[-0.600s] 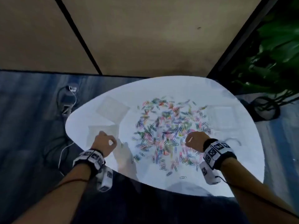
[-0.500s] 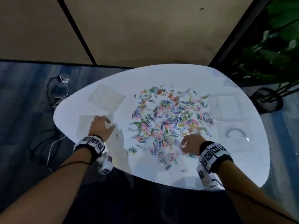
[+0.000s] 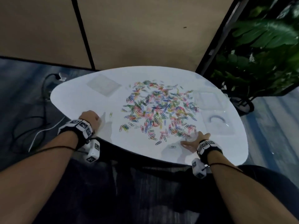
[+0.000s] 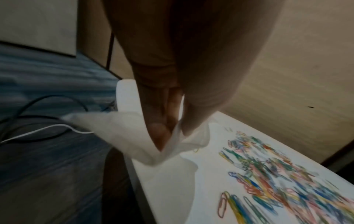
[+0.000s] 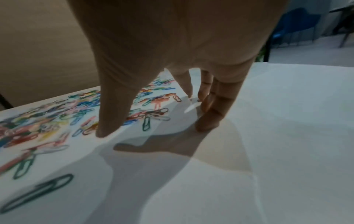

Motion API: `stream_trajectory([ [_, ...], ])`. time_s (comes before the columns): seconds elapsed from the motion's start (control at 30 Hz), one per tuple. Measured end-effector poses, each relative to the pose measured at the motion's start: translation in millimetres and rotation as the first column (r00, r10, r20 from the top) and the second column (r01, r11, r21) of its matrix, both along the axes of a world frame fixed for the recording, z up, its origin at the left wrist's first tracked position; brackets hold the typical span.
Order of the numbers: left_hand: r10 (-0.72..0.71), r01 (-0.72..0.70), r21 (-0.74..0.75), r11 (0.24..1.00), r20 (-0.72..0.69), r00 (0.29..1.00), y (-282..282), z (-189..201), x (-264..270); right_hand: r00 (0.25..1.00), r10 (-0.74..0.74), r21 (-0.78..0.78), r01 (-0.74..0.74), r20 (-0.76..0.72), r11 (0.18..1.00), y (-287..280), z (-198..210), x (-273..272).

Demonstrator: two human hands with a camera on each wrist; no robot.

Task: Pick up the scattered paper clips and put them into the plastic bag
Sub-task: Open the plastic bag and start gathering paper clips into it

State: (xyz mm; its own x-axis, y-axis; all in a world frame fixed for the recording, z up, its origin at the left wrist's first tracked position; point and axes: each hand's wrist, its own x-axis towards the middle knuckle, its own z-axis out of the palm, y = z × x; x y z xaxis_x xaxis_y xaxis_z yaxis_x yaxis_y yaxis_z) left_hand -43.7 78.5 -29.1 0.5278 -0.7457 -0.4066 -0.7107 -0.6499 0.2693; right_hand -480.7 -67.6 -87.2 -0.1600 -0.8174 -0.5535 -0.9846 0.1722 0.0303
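Note:
Several coloured paper clips (image 3: pixel 158 109) lie scattered over the middle of a white table (image 3: pixel 77 96); the wrist views show them too (image 4: pixel 268 174) (image 5: pixel 57 115). At the table's near left edge my left hand (image 3: pixel 94 118) pinches a clear plastic bag (image 4: pixel 124 133) between thumb and fingers (image 4: pixel 159 136), lifting it off the surface. My right hand (image 3: pixel 194 140) lies open at the near right rim of the pile. Its thumb (image 5: pixel 109 121) and straight fingers (image 5: pixel 208 118) touch the tabletop and hold no clip.
More clear bags lie flat on the table: one at the back left (image 3: pixel 103 84), two at the right (image 3: pixel 208 99) (image 3: pixel 218 125). Cables (image 3: pixel 40 123) trail over the floor on the left. A leafy plant (image 3: pixel 258 54) stands at the right, a partition wall behind.
My left hand has taken hold of the bag and pulled toward the near left edge. My right hand has moved right and nearer, and spread from curled to flat.

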Motion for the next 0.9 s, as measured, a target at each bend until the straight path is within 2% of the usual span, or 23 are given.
stream_trajectory([
  [0.07, -0.021, 0.021, 0.029, 0.999, 0.020, 1.000, 3.2, 9.3, -10.0, 0.991, -0.012, -0.067, 0.021, 0.133, 0.998, 5.6, -0.6, 5.1],
  [0.17, -0.074, 0.074, 0.084, 0.994, -0.004, 0.997, 2.7, 33.0, -43.8, 0.967, 0.036, -0.112, -0.008, 0.252, 0.994, 14.1, 11.4, 24.0],
  [0.3, -0.103, 0.105, 0.072, 0.992, -0.022, 0.994, -13.2, 53.0, -76.9, 0.977, 0.087, -0.045, -0.080, 0.194, 0.996, 8.5, 11.2, 49.4],
  [0.4, -0.085, 0.084, -0.010, 0.996, -0.080, 0.993, -23.0, 45.4, -81.9, 0.962, 0.224, -0.145, -0.202, 0.155, 0.969, 6.4, 1.2, 67.2],
  [0.53, -0.001, -0.014, -0.071, 0.997, -0.207, 0.978, -29.5, 28.3, -80.1, 0.929, 0.357, -0.240, -0.326, 0.099, 0.914, 1.2, -10.3, 91.2],
  [0.67, -0.032, 0.015, -0.063, 0.998, -0.272, 0.962, -42.8, 16.8, -76.2, 0.901, 0.429, -0.276, -0.397, 0.065, 0.875, -13.2, -8.8, 99.1],
  [0.73, -0.036, 0.004, -0.100, 0.995, -0.319, 0.947, -51.1, 16.4, -75.5, 0.918, 0.385, -0.240, -0.355, 0.091, 0.903, -28.6, -5.9, 96.4],
  [0.83, -0.042, -0.010, -0.141, 0.990, -0.359, 0.932, -60.4, 19.0, -77.0, 0.944, 0.224, -0.168, -0.187, 0.242, 0.968, -48.2, 5.9, 93.4],
  [0.87, -0.051, 0.000, -0.139, 0.990, -0.361, 0.931, -62.1, 19.7, -78.2, 0.929, 0.161, -0.150, -0.117, 0.332, 0.982, -51.8, 13.4, 93.9],
  [0.9, -0.061, 0.013, -0.135, 0.991, -0.361, 0.930, -63.0, 20.5, -80.1, 0.878, 0.070, -0.110, -0.021, 0.473, 0.994, -53.8, 21.6, 97.1],
])
